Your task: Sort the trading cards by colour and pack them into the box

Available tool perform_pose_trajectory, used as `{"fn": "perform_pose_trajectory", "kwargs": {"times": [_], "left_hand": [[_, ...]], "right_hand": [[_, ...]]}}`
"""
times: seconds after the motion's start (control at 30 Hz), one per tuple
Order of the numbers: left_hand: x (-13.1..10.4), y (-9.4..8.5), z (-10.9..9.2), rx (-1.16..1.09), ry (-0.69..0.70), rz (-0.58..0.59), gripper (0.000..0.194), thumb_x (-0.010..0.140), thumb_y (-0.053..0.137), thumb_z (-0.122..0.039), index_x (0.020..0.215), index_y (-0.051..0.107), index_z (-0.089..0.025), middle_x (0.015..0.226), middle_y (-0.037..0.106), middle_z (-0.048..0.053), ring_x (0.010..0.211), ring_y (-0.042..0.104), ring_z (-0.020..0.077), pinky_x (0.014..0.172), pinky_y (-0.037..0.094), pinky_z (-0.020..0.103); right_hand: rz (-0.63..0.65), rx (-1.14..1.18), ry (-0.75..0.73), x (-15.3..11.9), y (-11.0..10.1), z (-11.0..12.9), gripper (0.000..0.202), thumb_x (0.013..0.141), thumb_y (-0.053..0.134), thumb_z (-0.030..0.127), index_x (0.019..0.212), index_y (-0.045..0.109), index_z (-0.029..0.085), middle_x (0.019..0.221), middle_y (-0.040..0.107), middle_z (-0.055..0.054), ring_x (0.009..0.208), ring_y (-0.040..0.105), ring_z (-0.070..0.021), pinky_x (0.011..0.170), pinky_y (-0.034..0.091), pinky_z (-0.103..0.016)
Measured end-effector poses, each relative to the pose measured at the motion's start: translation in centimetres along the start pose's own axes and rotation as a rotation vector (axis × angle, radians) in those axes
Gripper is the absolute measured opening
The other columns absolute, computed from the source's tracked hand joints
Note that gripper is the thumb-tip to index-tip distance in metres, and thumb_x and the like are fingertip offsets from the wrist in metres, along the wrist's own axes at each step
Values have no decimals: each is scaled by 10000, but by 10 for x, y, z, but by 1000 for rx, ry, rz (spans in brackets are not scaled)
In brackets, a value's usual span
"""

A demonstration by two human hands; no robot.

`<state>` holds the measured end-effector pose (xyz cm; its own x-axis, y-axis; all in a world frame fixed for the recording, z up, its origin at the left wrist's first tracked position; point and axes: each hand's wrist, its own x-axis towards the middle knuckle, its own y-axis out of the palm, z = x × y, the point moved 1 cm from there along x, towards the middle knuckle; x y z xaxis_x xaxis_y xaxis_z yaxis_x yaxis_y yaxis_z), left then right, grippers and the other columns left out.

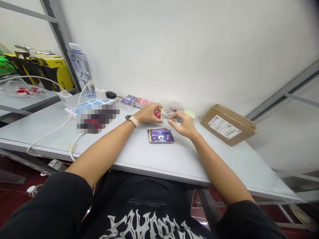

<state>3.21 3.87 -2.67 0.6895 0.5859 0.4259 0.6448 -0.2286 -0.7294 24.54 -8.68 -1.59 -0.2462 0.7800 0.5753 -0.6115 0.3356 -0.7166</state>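
My left hand, with a watch on its wrist, is closed around a small red pack of cards. Facing it, my right hand has thumb and fingers pinched together near some clear plastic; what lies between the fingertips is too small to make out. On the table just below both hands lies a stack of purple, space-patterned cards. Clear plastic packets are behind my right hand, partly covered by it. Past my left hand, against the wall, sit a purple pack and a red-and-white pack.
A cardboard box leans at the table's right. To the left are a power strip with white cables, a blurred-out object, a black rounded item and a water bottle. Yellow-black boxes fill the side shelf.
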Motion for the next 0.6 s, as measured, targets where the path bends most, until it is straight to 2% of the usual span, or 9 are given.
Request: {"fn": "perform_pose_trajectory", "kwargs": {"times": [0.13,0.23,0.37,0.43,0.6], "left_hand": [[0,-2,6,64,-49,-29,802,662,940,-468,1342,653,-154,1363,710,159,1281,667,362,1116,527,471],[0,-3,11,84,-83,-60,795,658,937,-489,1330,651,-175,1356,712,160,1262,670,367,1117,527,499],[0,-3,14,86,-100,-76,794,659,933,-493,1328,643,-181,1362,709,159,1275,665,365,1122,525,490],[1,-3,13,100,-100,-72,792,661,931,-495,1327,642,-177,1363,708,158,1276,664,363,1124,521,484],[1,-3,12,114,-99,-67,801,666,932,-481,1332,640,-144,1366,705,170,1274,661,363,1120,517,464]], "right_hand": [[134,77,47,2,-16,4,309,884,787,538,907,722,237,935,750,-59,857,661,-250,800,524,-410],[336,74,127,2,-22,6,385,786,883,556,1003,784,254,1044,779,-58,918,679,-262,826,548,-412],[615,30,162,1,-21,7,668,645,979,563,1223,795,283,1240,752,-77,1061,691,-301,908,587,-444],[666,1,151,1,-19,8,733,628,985,572,1270,787,278,1247,732,-88,1105,686,-320,950,588,-458],[663,14,175,1,-21,4,752,636,967,600,1284,770,274,1266,710,-97,1154,672,-334,993,585,-487]]}}
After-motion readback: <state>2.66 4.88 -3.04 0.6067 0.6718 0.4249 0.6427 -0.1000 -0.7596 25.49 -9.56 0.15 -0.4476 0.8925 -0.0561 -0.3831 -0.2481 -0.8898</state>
